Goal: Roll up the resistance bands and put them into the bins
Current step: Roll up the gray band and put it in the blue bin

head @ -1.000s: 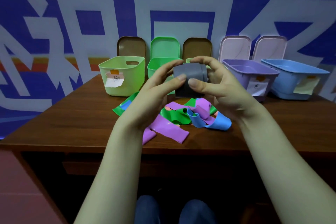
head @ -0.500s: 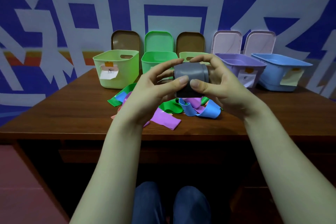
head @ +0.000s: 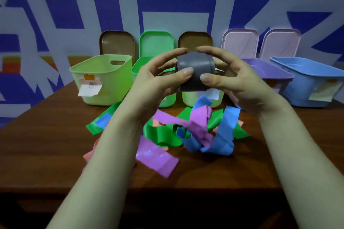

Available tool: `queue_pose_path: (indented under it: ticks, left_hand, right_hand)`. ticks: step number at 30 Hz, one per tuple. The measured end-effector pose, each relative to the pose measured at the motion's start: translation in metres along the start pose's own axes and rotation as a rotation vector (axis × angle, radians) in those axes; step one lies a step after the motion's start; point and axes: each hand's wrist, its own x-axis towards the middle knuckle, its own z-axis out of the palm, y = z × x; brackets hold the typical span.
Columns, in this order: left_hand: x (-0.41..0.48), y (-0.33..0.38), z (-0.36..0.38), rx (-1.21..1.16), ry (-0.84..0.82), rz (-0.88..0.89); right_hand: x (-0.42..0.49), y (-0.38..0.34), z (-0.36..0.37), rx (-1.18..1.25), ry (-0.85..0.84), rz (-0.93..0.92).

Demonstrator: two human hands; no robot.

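I see the grey band (head: 194,72), already wound into a thick roll, held up in the air above the wooden table (head: 46,145) and in front of the row of bins. My left hand (head: 158,78) closes on its left side, thumb on the front face and fingers curled over the top. My right hand (head: 232,82) grips the right side the same way (the two thumb tips nearly meet on the roll). Below, on the table, lies a loose tangle: a purple band (head: 158,158), a green band (head: 163,135) and a blue band (head: 223,132), overlapping. Behind stand a light green bin (head: 104,80), a purple bin (head: 268,72) and a blue bin (head: 307,80), open at the top, with lids (head: 117,44) propped upright against the wall.
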Motion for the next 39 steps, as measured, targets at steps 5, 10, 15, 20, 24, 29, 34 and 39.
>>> queue_pose_path:
  ticks: [5, 10, 15, 20, 24, 29, 34, 39]
  left_hand:
    - [0.076, 0.001, -0.003, 0.039, -0.070, 0.029]
    - [0.145, 0.010, -0.004, 0.084, -0.117, 0.030]
    - [0.193, 0.048, -0.003, 0.050, -0.118, -0.046]
    - [0.238, 0.116, -0.003, 0.141, -0.201, -0.139]
    - [0.260, 0.170, 0.000, 0.214, -0.269, -0.141]
    - [0.273, 0.209, 0.008, 0.159, -0.275, -0.144]
    - [0.278, 0.211, 0.024, 0.189, -0.294, -0.121]
    - [0.281, 0.196, 0.047, 0.064, -0.249, -0.170]
  right_hand:
    - [0.057, 0.006, -0.035, 0.041, 0.056, -0.021]
    - [0.113, -0.006, -0.068, 0.001, 0.055, 0.024]
    - [0.160, -0.037, -0.089, -0.032, 0.080, 0.110]
    - [0.197, -0.100, -0.101, -0.017, 0.097, 0.181]
    - [0.216, -0.152, -0.104, -0.056, 0.095, 0.210]
    - [0.225, -0.200, -0.101, -0.071, 0.167, 0.214]
    - [0.217, -0.215, -0.111, -0.089, 0.196, 0.253]
    - [0.210, -0.214, -0.130, -0.081, 0.203, 0.242]
